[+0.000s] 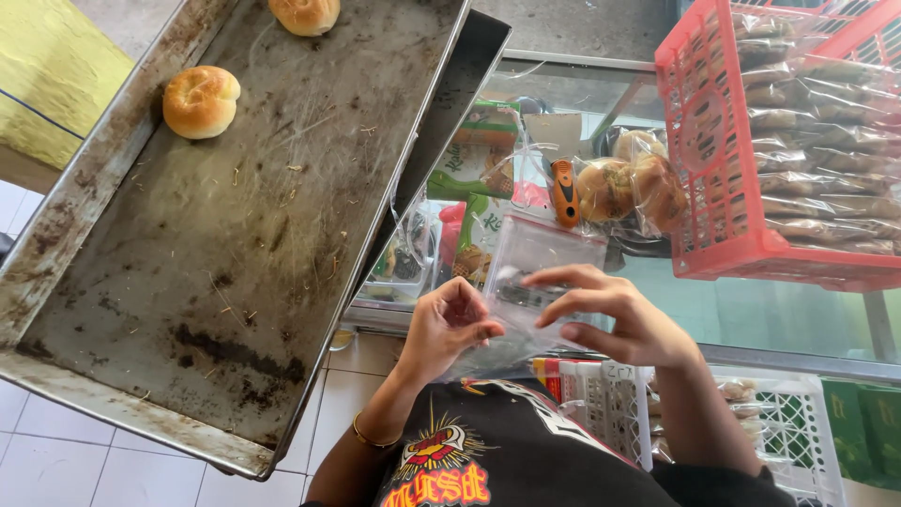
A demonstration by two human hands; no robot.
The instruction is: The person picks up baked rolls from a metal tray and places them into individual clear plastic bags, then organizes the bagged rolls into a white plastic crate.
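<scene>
Both my hands hold a clear plastic bag [540, 253] above a glass counter. My left hand [450, 329] pinches the bag's lower left edge with closed fingers. My right hand [615, 314] grips its right side, fingers spread over the film. The bag looks empty. Beyond it, bagged buns [629, 188] lie on the glass beside an orange-handled cutter [564, 191]. A large worn metal baking tray [235, 235] sits to my left with two loose buns, one [201, 101] near its left rim and one [304, 14] at the far end.
A red plastic crate [723, 216] full of wrapped baked goods stands at the right on the glass counter [751, 314]. A white crate [610, 404] sits below by my body. Green packages [474, 160] show under the glass. A second tray edge [450, 113] lies beneath the big tray. White tiled floor lies below.
</scene>
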